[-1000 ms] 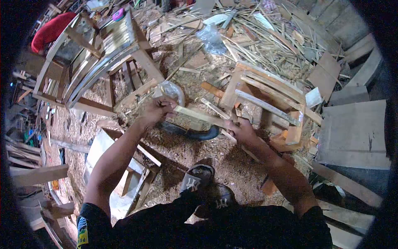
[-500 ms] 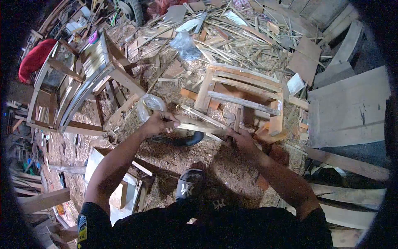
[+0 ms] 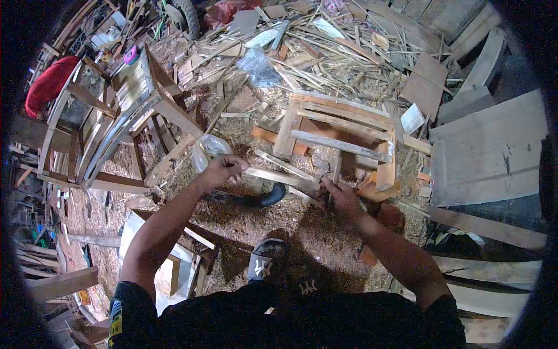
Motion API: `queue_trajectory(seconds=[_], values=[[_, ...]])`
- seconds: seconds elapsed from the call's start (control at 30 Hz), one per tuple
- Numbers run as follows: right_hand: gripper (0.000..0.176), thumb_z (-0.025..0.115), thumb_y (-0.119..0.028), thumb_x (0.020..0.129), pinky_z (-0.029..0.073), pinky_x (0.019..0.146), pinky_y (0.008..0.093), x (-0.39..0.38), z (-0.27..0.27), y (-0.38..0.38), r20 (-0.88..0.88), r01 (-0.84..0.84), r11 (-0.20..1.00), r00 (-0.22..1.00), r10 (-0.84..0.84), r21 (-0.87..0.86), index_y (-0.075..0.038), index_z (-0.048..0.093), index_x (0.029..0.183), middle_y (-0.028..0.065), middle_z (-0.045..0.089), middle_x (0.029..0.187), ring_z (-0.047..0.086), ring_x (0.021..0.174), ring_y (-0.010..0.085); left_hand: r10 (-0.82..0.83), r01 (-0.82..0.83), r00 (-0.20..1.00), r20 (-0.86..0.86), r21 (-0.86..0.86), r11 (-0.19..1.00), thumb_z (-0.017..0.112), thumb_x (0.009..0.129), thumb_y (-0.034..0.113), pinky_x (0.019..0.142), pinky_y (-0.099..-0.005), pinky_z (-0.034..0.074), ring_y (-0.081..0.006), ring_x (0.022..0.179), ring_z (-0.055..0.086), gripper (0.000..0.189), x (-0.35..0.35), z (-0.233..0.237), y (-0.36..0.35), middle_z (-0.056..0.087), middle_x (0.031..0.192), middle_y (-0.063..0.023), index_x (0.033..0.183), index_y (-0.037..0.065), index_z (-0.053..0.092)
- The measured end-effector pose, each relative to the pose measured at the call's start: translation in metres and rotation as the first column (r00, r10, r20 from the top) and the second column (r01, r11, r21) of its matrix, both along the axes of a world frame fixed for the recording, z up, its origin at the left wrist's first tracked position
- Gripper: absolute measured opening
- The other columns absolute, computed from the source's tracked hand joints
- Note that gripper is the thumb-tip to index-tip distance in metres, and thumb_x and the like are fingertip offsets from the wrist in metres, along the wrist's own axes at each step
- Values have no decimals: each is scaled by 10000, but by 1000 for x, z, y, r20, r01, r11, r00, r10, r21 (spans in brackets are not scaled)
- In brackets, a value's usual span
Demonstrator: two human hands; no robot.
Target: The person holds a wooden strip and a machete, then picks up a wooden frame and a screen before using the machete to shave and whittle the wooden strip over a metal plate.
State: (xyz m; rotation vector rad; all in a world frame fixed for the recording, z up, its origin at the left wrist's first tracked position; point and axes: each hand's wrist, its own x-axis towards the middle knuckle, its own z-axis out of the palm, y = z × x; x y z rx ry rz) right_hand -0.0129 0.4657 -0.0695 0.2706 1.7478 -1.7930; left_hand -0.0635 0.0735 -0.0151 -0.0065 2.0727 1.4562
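A pale, thin wood strip spans the gap between my hands, its broad face turned up. My left hand pinches the strip's left end between thumb and fingers. At the other end, my right hand is closed around the strip, and its fingertips are partly in shadow. Just beyond the hands, a small slatted wooden frame rests on the ground. A clear plastic bag lies behind my left hand. Below the strip is a dark curved object, partly hidden by my left arm.
On the left stands a large wooden chair-like frame with a pink roll on it. Scrap sticks heap up at the back. A wide board and long planks lie at right. Sawdust covers the floor around my sandals.
The wood strip has turned slightly, so more of its pale face shows. My hands have shifted only a little, the right one slightly to the right and down.
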Motion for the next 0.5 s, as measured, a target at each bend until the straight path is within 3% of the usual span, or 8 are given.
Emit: queue_trajectory(seconds=[0.07, 0.1, 0.13, 0.17, 0.23, 0.27, 0.33, 0.5], values=[[365, 574, -361, 1000, 502, 796, 329, 0, -9, 1, 2, 17, 999, 1000, -17, -28, -18, 652, 1097, 55, 694, 873, 656, 833, 194, 29, -32, 998, -63, -50, 998, 655, 964, 232, 721, -284, 552, -137, 795, 661, 243, -2, -8, -10, 716, 941, -56, 1064, 17, 710], [372, 577, -365, 997, 504, 818, 343, 1, -13, 0, -146, -63, 988, 986, 83, 138, -22, 648, 1123, 71, 703, 918, 663, 859, 210, 28, -31, 998, -62, -49, 998, 655, 964, 232, 721, -284, 552, -137, 795, 661, 243, -1, -9, -12, 716, 941, -56, 1064, 17, 710], [382, 580, -369, 995, 506, 840, 356, 2, -16, 0, -271, -114, 944, 941, 202, 309, -26, 645, 1149, 86, 712, 964, 670, 885, 226, -59, 10, 959, -276, -175, 984, 661, 957, 247, 773, -316, 544, -182, 834, 674, 280, 0, -10, -13, 722, 937, -97, 1101, 10, 700], [382, 580, -369, 995, 506, 840, 356, 3, -17, 6, -271, -112, 944, 941, 201, 311, -26, 645, 1149, 86, 712, 964, 670, 885, 226, -169, 22, 869, -465, -304, 952, 667, 949, 261, 825, -348, 536, -227, 873, 688, 321, 0, -11, -14, 729, 933, -138, 1138, 2, 691], [448, 638, -426, 935, 524, 829, 361, 3, 16, 7, -186, -322, 828, 876, 444, 459, -6, 671, 1089, 129, 717, 989, 668, 910, 215, -125, -19, 892, -434, -313, 950, 665, 947, 275, 861, -364, 525, -250, 926, 682, 339, -1, -28, -23, 726, 978, -158, 1155, 8, 684], [448, 638, -426, 935, 524, 829, 361, 6, 9, 7, -187, -314, 829, 880, 437, 462, -6, 671, 1089, 129, 717, 989, 668, 910, 215, -82, -59, 912, -403, -325, 944, 663, 946, 288, 897, -381, 513, -273, 980, 677, 356, -3, -37, -29, 722, 1022, -177, 1172, 13, 677], [463, 646, -429, 926, 510, 917, 386, 18, 1, 7, -384, -292, 947, 866, 321, 134, -44, 643, 1185, 139, 709, 1090, 664, 999, 244, -65, -76, 915, -398, -329, 941, 664, 944, 296, 888, -377, 515, -267, 993, 673, 362, -5, -31, -29, 719, 1039, -171, 1175, 17, 677], [431, 591, -376, 969, 481, 981, 408, 37, 71, 23, -303, -527, 781, 725, 618, 334, -70, 613, 1272, 137, 684, 1194, 654, 1055, 271, -10, -132, 945, -325, -413, 901, 638, 960, 280, 828, -369, 532, -237, 990, 672, 332, -6, -12, -16, 717, 1042, -162, 1166, 23, 681]])
